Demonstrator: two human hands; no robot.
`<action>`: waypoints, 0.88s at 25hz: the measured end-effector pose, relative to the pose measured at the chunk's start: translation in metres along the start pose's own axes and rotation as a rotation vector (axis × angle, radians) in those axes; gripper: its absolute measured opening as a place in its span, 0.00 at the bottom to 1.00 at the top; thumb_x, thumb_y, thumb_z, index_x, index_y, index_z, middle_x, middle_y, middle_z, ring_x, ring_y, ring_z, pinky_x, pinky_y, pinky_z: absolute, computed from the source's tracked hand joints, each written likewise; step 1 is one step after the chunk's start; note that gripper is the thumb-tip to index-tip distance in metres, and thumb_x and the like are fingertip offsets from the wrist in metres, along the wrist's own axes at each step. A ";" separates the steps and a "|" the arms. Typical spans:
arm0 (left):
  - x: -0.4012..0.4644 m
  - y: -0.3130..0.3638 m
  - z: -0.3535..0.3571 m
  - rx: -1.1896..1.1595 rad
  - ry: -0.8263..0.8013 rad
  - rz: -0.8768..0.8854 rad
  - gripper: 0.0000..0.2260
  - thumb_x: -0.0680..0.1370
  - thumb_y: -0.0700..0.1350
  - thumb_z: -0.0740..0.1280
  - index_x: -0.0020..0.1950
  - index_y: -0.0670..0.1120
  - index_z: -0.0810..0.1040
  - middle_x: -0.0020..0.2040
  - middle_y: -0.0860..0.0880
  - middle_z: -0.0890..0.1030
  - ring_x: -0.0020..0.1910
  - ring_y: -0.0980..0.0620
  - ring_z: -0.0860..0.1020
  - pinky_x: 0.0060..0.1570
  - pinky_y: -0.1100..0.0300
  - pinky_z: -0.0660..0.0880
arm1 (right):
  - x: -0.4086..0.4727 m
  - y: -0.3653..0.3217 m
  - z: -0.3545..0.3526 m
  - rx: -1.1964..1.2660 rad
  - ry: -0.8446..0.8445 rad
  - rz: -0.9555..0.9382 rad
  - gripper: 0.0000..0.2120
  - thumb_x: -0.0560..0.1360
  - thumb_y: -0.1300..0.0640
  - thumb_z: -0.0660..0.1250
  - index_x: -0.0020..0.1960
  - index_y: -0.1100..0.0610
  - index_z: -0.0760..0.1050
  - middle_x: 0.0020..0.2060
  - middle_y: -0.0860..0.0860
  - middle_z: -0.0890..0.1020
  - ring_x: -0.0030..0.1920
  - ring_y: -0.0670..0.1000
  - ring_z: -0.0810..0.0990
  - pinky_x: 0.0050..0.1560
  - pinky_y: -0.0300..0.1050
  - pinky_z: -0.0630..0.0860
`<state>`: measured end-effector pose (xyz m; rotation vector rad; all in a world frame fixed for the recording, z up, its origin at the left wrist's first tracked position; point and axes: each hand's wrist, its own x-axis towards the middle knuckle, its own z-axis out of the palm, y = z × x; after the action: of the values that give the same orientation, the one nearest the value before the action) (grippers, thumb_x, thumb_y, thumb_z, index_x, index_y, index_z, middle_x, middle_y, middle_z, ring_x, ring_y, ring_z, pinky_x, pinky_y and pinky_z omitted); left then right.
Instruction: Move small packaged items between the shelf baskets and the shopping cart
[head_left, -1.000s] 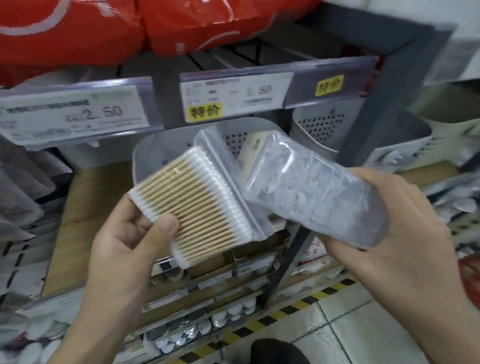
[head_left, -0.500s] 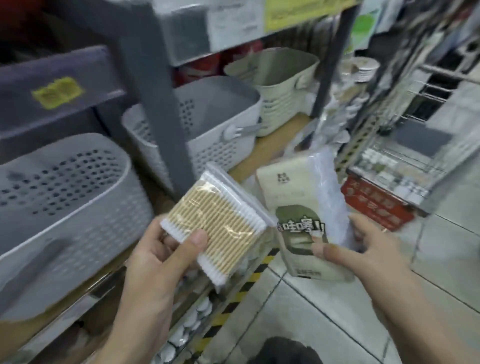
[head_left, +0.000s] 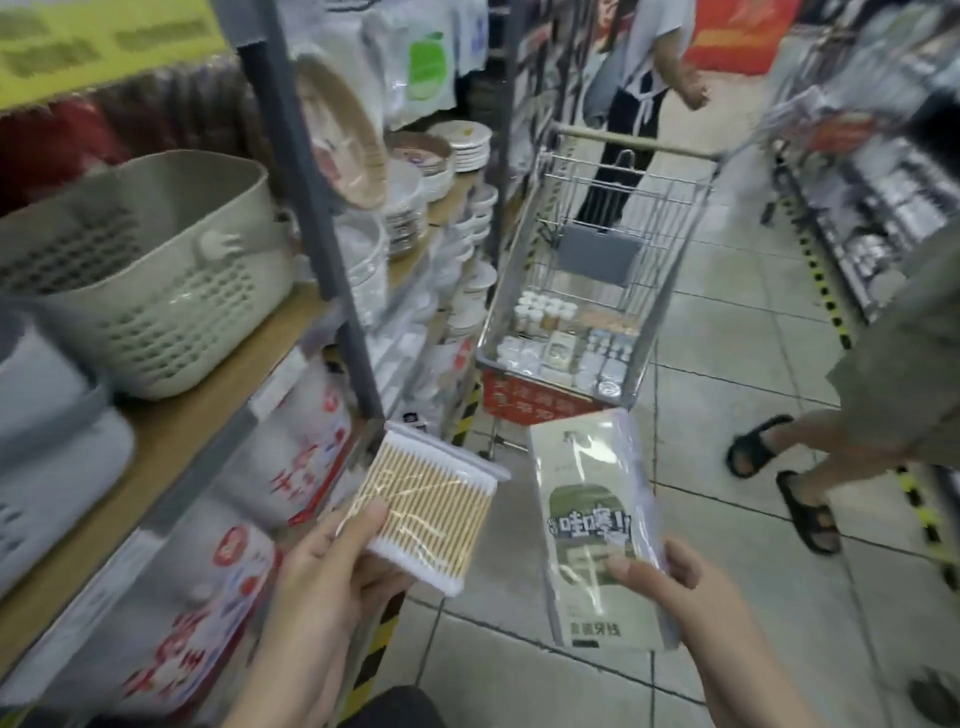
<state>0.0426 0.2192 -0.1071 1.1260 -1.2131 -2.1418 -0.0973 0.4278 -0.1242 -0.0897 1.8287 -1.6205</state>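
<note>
My left hand (head_left: 332, 577) grips a clear pack of cotton swabs (head_left: 426, 512) by its lower left corner, thumb on top. My right hand (head_left: 675, 592) holds a green and cream packet in clear wrap (head_left: 592, 519) near its lower edge, thumb across the front. Both packs are held over the floor beside the shelf. The wire shopping cart (head_left: 670, 291) stands ahead in the aisle with several small packaged items on its bottom. A beige perforated basket (head_left: 150, 275) sits on the wooden shelf at the left, and a grey basket (head_left: 47, 467) is nearer, at the left edge.
A grey shelf upright (head_left: 322, 244) stands between the baskets and stacked plates and bowls (head_left: 441, 171). Red-printed bags (head_left: 296, 457) fill the lower shelf. One person in sandals (head_left: 805, 499) walks by at the right, another (head_left: 639, 98) stands behind the cart. Shelving lines the right side of the aisle.
The view has swung right from the shelf baskets to the aisle, bringing the cart into full view ahead. Both hands still hold their packs, now lower and over the floor.
</note>
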 end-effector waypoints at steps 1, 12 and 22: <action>0.014 -0.001 0.011 0.009 0.005 -0.017 0.10 0.74 0.43 0.65 0.52 0.42 0.80 0.44 0.42 0.85 0.41 0.45 0.82 0.44 0.51 0.78 | 0.011 -0.001 -0.010 0.014 0.029 0.025 0.31 0.50 0.48 0.78 0.51 0.57 0.81 0.42 0.52 0.86 0.42 0.49 0.85 0.40 0.41 0.76; 0.242 0.019 0.138 0.195 -0.082 -0.106 0.08 0.78 0.39 0.64 0.54 0.42 0.79 0.49 0.43 0.84 0.48 0.48 0.81 0.48 0.58 0.75 | 0.193 -0.059 -0.074 0.108 0.343 0.121 0.16 0.61 0.60 0.79 0.47 0.55 0.79 0.37 0.50 0.84 0.37 0.50 0.83 0.39 0.40 0.72; 0.421 0.001 0.242 0.516 -0.177 -0.200 0.10 0.75 0.42 0.69 0.57 0.44 0.80 0.50 0.47 0.84 0.51 0.47 0.81 0.55 0.50 0.77 | 0.357 -0.104 -0.111 0.189 0.314 0.206 0.26 0.58 0.55 0.79 0.53 0.59 0.79 0.45 0.57 0.85 0.47 0.59 0.84 0.54 0.57 0.78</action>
<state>-0.3982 0.0500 -0.2221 1.3278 -1.8814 -2.1691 -0.4678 0.3303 -0.1874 0.4458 1.8289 -1.7220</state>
